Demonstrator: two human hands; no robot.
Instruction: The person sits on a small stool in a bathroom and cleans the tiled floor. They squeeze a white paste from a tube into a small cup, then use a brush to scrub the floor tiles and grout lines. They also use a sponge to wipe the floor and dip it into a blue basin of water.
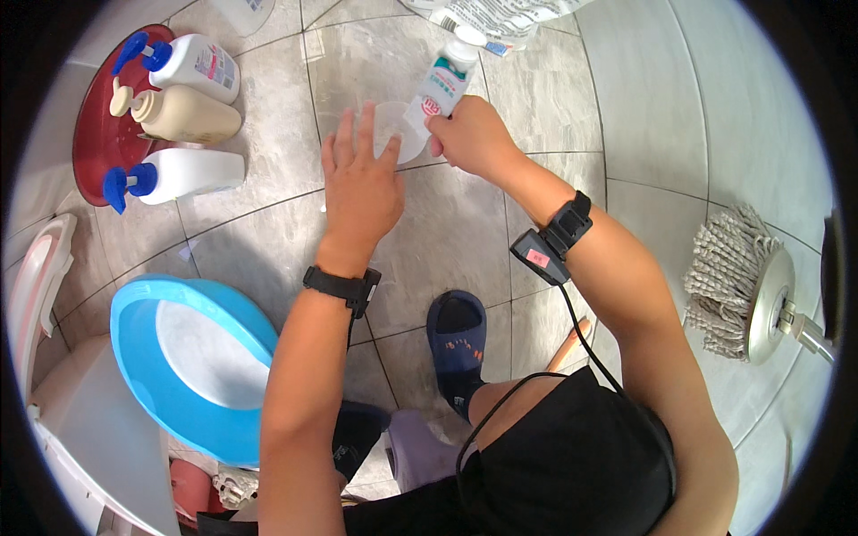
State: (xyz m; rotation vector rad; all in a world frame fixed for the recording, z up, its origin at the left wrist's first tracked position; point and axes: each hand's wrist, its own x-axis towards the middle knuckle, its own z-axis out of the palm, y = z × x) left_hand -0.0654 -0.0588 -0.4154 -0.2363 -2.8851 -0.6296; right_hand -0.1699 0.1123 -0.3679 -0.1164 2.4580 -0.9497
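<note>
My right hand [472,137] grips the lower end of a white plastic bottle [446,80] with a green and white label and a white cap, the cap pointing away from me. Beneath the bottle's held end and beside my left hand lies a round translucent plastic dish or lid [409,144] on the tiled floor. My left hand [362,174] is spread palm down, fingers apart, its fingertips over or at the dish's left edge; whether they touch it I cannot tell.
Several pump bottles [194,120] lie across a red basin [87,134] at the upper left. A blue basin [134,362] stands at the lower left. Printed plastic packaging [503,20] is at the top. A mop head [727,281] rests at the right, and a slipper [458,342] is below.
</note>
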